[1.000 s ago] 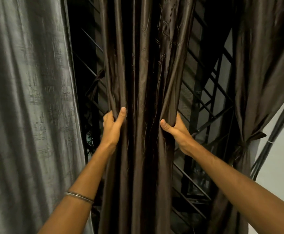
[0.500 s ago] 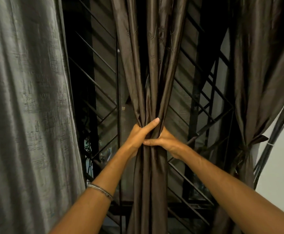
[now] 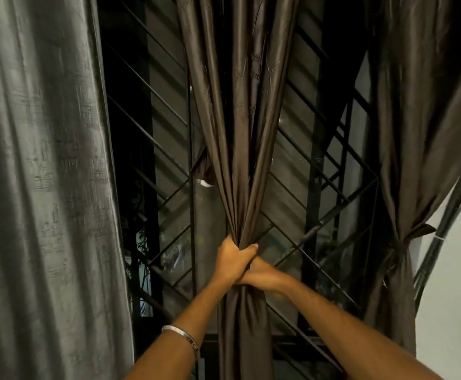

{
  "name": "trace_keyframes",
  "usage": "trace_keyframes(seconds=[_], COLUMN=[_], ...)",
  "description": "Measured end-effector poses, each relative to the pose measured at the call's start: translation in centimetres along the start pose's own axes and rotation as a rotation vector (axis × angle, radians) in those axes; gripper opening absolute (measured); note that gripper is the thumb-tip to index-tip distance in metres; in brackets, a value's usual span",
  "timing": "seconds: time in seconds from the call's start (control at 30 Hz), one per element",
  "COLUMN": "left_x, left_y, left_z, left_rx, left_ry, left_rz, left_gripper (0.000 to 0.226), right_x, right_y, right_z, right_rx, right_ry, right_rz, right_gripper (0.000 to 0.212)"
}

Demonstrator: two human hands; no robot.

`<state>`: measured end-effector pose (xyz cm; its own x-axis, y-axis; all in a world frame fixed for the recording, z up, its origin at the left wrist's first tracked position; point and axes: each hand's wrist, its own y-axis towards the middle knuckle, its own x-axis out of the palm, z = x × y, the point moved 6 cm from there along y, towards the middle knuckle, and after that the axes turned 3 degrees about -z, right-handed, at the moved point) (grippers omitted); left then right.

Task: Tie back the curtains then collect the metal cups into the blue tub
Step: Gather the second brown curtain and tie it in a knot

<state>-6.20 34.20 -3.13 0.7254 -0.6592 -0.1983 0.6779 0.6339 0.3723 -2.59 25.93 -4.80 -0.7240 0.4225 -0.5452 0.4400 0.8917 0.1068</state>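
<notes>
Before one window grille (image 3: 166,149), two hands (image 3: 233,260) grip one curtain (image 3: 240,133).

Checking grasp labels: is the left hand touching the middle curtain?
Touching. The head view shows the left hand with its fingers wrapped around the bunched middle curtain, no gap. The right hand grips the same bunch just below.

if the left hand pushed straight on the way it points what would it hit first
The left hand already grips the middle curtain; straight beyond that, probably the window grille, though depth is unclear.
</notes>
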Motion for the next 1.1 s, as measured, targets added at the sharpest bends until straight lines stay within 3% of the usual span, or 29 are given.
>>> trace_keyframes(seconds=[0.1, 0.2, 0.27, 0.33, 0.43, 0.53, 0.63, 0.7, 0.77, 0.83, 0.9, 0.93, 1.0, 1.03, 1.1], left_x=[-0.1, 0.1, 0.6, 1.0, 1.8, 1.5, 0.3, -1.6, -4.0, -6.0, -7.4, -7.7, -7.7, -7.5, -7.0], left_y=[-0.5, -0.3, -0.5, -0.8, -1.5, -1.9, -2.8, -2.8, -1.5, 0.5, 1.5, 1.8, 2.6, 3.1, 3.7], left_z=[-1.8, -1.8, -1.5, -1.1, -0.5, 0.5, 2.4, 3.1, 3.6, 5.5, 9.0, 11.1, 15.1, 16.7, 18.6], left_rx=[-0.014, -0.004, -0.009, -0.037, -0.048, -0.029, 0.014, -0.06, -0.174, -0.125, -0.045, -0.007, 0.092, 0.151, 0.206], left_ry=[-0.003, -0.018, -0.026, -0.016, 0.034, 0.088, 0.097, 0.024, -0.097, -0.138, -0.133, -0.134, -0.146, -0.152, -0.178], left_rz=[0.053, 0.026, -0.017, -0.034, -0.081, -0.157, -0.406, -0.501, -0.488, -0.442, -0.38, -0.342, -0.28, -0.23, -0.128], left_gripper=[0.037, 0.037, 0.039, 0.036, 0.027, 0.021, 0.049, 0.064, 0.087, 0.113, 0.105, 0.09, 0.072, 0.074, 0.084], right_x=[-1.2, -5.7, -8.5, -10.1, -9.3, -8.3, -8.5, -8.9, -9.1, -8.7, -7.8, -7.3, -6.7, -6.5, -6.3], right_y=[-0.4, -0.5, -0.4, 0.0, 0.7, 1.7, 2.4, 2.4, 2.6, 2.9, 2.8, 3.1, 3.3, 3.1, 3.1], right_z=[2.3, 1.0, -2.5, -6.4, -10.8, -11.5, -11.0, -10.8, -10.8, -10.9, -11.4, -11.6, -12.3, -12.7, -13.1], right_rx=[0.186, 0.195, 0.093, -0.049, -0.206, -0.156, -0.128, -0.115, -0.111, -0.097, -0.091, -0.098, -0.168, -0.198, -0.224], right_ry=[-0.038, 0.105, 0.219, 0.313, 0.349, 0.391, 0.389, 0.379, 0.377, 0.372, 0.372, 0.364, 0.343, 0.33, 0.333], right_rz=[-0.234, -0.129, 0.011, 0.11, 0.178, 0.381, 0.487, 0.515, 0.496, 0.459, 0.434, 0.416, 0.394, 0.393, 0.41], right_gripper=[0.093, 0.12, 0.125, 0.113, 0.057, 0.05, 0.03, 0.023, 0.022, 0.018, 0.036, 0.048, 0.039, 0.03, 0.031])
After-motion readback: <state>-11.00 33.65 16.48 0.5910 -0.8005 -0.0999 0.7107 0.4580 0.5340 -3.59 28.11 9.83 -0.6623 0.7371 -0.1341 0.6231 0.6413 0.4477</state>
